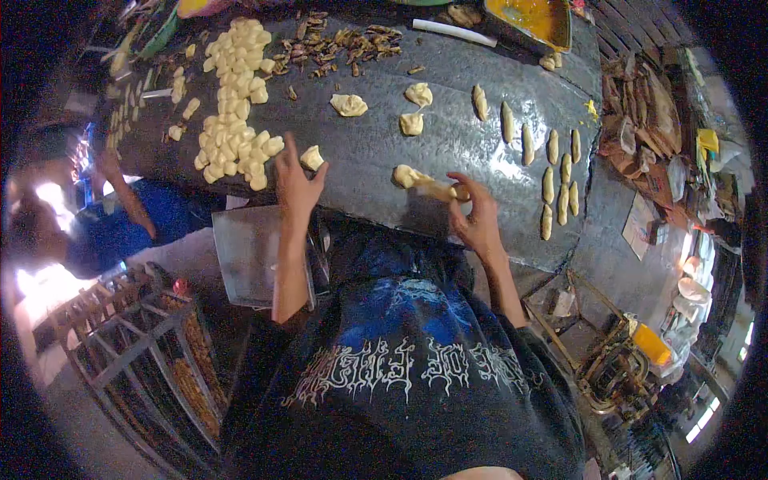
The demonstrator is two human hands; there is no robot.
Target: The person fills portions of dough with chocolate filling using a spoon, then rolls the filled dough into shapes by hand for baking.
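On the dark worktable (360, 152), my left hand (298, 182) has its thumb and index finger spread apart. A small piece of dough (313, 158) lies between them, beside a big heap of dough pieces (232, 104). The fingers of my right hand (478, 214) pinch one end of a stretched strip of dough (408, 177), which is blurred in its middle. Beyond the hands lie flattened dough pieces, one at the left (350, 105) and two nearer the middle (412, 124). Several rolled dough sticks (548, 184) lie in loose rows at the right.
Brown filling pieces (344, 44) are scattered at the table's far side. A tray of orange-yellow liquid (538, 24) stands at the far right, near a white stick (454, 32). Another person's arm (128, 196) is at the left. A metal rack (144, 344) stands below left.
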